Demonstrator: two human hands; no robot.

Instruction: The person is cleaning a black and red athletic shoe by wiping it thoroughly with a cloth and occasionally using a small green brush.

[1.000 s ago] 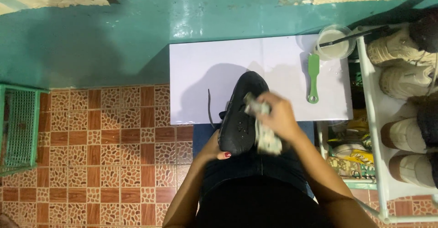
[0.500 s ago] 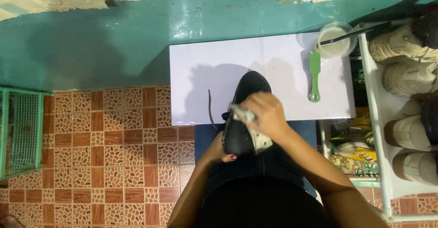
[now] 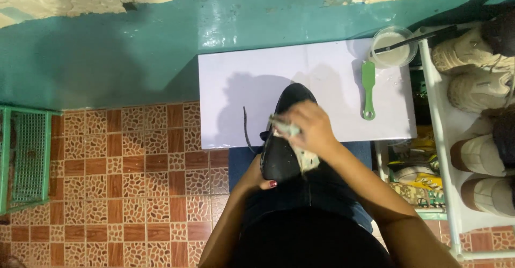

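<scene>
A: What is shown at the near edge of the bench (image 3: 241, 80)?

B: A black shoe (image 3: 284, 139) is shown, its toe laid over the near edge of the white bench and its heel drawn toward the lap. The heel is gripped from below by the left hand (image 3: 263, 178), of which only the fingers closed around the shoe's side can be seen. A whitish cloth (image 3: 292, 134) is clamped in the right hand (image 3: 314, 128) and pressed against the shoe's upper. A dark lace (image 3: 245, 128) is seen trailing on the bench, left of the shoe.

A: What is placed elsewhere?

B: A green brush (image 3: 368, 88) is laid near the right edge. A clear cup (image 3: 394, 45) of pale liquid is set at the far right corner, with a thin dark stick (image 3: 413, 38) resting across it. Pale shoes (image 3: 472, 69) are held on a white rack (image 3: 437, 112) beside the bench.
</scene>
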